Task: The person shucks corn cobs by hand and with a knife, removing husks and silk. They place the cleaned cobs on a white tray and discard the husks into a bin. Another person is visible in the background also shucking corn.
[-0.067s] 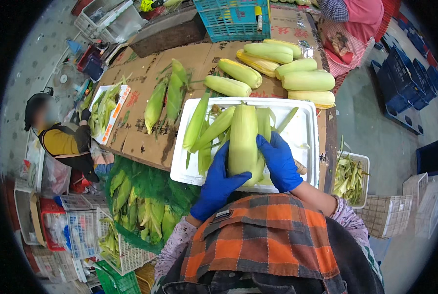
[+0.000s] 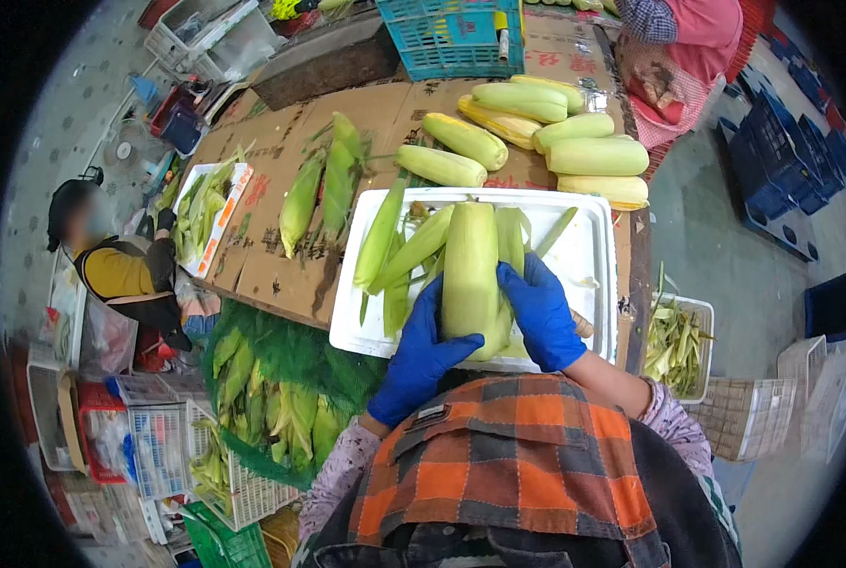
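A pale green ear of corn (image 2: 470,270), in its inner husk, stands lengthwise between my blue-gloved hands over the white foam tray (image 2: 584,232). My left hand (image 2: 415,352) is wrapped round its lower left side, thumb across the front. On the lower right side, my right hand (image 2: 543,317) grips the same ear; some of its fingers are hidden behind it. A light brown rounded end (image 2: 582,326), perhaps a wooden handle, shows just past my right hand. Loose green husk leaves (image 2: 414,251) lie in the tray left of the ear.
Several trimmed ears (image 2: 596,156) lie beyond the tray. Unpeeled ears (image 2: 297,206) rest to the left on the cardboard-covered table (image 2: 253,251). A blue-green crate (image 2: 451,38) stands at the back. Green netting (image 2: 272,331) holds corn at lower left. A husk basket (image 2: 702,350) is at right. Another person (image 2: 120,270) works at left.
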`<state>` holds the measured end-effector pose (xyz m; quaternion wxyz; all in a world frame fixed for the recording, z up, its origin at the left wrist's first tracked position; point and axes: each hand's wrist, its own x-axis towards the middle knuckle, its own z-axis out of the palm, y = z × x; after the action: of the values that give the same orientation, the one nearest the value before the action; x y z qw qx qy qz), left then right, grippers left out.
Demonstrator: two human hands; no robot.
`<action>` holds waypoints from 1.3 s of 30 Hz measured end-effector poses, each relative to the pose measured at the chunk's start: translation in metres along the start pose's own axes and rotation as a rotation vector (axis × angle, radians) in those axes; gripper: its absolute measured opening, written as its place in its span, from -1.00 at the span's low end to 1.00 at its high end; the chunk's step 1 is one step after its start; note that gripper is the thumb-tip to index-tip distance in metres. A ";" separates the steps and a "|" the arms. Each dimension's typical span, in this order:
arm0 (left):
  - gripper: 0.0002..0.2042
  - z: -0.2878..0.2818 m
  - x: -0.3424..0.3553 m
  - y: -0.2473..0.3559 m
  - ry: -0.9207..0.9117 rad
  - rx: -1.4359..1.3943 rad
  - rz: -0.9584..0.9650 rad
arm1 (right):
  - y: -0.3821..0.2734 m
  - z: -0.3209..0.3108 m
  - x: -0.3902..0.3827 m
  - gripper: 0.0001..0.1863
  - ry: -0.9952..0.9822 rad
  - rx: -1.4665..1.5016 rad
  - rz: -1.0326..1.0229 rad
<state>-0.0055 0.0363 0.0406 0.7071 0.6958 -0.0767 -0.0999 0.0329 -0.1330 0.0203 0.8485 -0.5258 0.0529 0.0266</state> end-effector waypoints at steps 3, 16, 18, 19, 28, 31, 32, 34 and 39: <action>-0.37 0.000 0.002 0.006 0.012 -0.188 -0.115 | -0.001 -0.005 -0.001 -0.63 -0.020 -0.225 -0.007; -0.31 -0.039 -0.003 -0.004 0.057 -0.924 -0.118 | -0.058 -0.019 0.007 -0.45 -0.297 -1.455 -0.053; -0.34 -0.040 -0.005 -0.001 0.082 -0.855 -0.118 | -0.073 -0.010 0.004 -0.43 -0.263 -1.469 -0.056; -0.35 -0.038 -0.006 0.001 0.119 -0.817 -0.126 | -0.078 -0.005 0.001 -0.57 -0.172 -1.424 -0.177; -0.39 0.009 0.008 0.037 0.204 -0.207 -0.097 | -0.061 0.013 -0.011 -0.64 -0.053 -0.816 -0.536; -0.18 0.014 0.016 0.036 0.173 0.010 -0.037 | -0.058 0.020 -0.014 -0.40 -0.120 -0.556 -0.104; -0.16 0.016 0.016 0.040 0.144 0.059 -0.031 | -0.046 0.018 -0.012 -0.39 -0.130 -0.452 -0.106; -0.11 0.019 0.016 0.047 0.087 0.147 -0.022 | -0.054 0.018 -0.013 -0.39 -0.016 -0.748 -0.324; -0.10 0.018 0.018 0.035 0.166 0.366 0.102 | -0.100 0.006 -0.009 -0.46 0.181 -1.010 -1.033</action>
<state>0.0084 0.0152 0.0749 0.5771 0.8136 -0.0700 0.0095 0.0343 -0.1721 0.1131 0.3988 -0.8114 -0.1509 -0.3998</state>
